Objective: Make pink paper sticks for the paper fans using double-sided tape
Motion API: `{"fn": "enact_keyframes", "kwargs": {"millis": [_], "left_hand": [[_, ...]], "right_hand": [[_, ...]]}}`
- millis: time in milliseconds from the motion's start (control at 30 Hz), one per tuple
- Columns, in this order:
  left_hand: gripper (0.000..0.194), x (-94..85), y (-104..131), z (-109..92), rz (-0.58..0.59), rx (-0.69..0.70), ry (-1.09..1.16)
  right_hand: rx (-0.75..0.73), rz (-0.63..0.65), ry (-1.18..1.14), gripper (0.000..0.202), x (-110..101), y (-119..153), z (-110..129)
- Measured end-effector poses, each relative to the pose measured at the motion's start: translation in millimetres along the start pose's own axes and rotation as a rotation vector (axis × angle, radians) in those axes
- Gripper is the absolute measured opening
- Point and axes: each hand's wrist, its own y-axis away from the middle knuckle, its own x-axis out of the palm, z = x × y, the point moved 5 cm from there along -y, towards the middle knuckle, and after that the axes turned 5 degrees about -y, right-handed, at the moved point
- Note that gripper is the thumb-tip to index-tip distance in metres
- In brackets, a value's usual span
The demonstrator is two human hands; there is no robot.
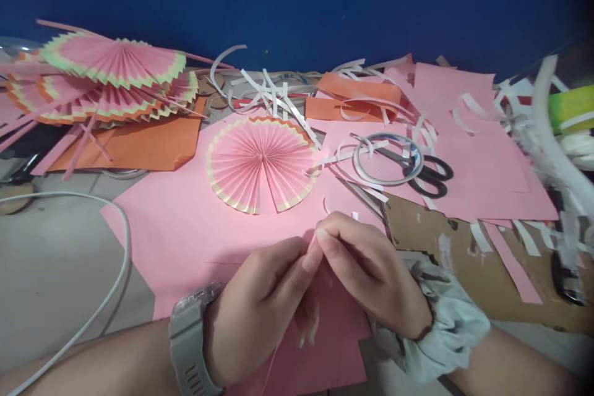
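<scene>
My left hand (pixel 271 297) and my right hand (pixel 366 272) meet fingertip to fingertip over the pink paper sheets. Both are closed in a pinch on a small pink paper strip (pixel 312 242), most of which the fingers cover. A thin pale edge trails below my left hand; whether it belongs to the strip I cannot tell. Just beyond the hands lies a round pleated paper fan (pixel 241 161), pink with a cream and orange rim and a narrow gap at its near side. Pink paper (pixel 176 229) spreads beneath the fan.
Black-handled scissors (pixel 429 176) lie partly under a tape roll (pixel 356 164) at right. Finished pleated fans (pixel 123 59) are stacked on orange paper (pixel 139 142) at left. White paper strips (pixel 273 90) litter the back. A white cable (pixel 127 247) curves at left; cardboard (pixel 417 235) lies right.
</scene>
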Motion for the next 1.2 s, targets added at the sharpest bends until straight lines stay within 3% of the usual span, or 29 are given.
{"fn": "enact_keyframes", "kwargs": {"millis": [500,967,1200], "left_hand": [[0.032,-0.4,-3.0,1.3,0.037,0.024,0.035],[0.03,7.3,-0.9,-0.9,0.18,0.028,0.077],[0.031,5.1,0.5,-4.0,0.129,0.072,0.034]], "right_hand": [[0.124,0.087,-0.188,0.031,4.1,-4.5,-6.3],[0.072,-0.174,-0.144,0.036,-11.7,-2.7,-4.6],[0.119,-0.243,-0.19,0.033,-13.9,-0.3,-12.4]]}}
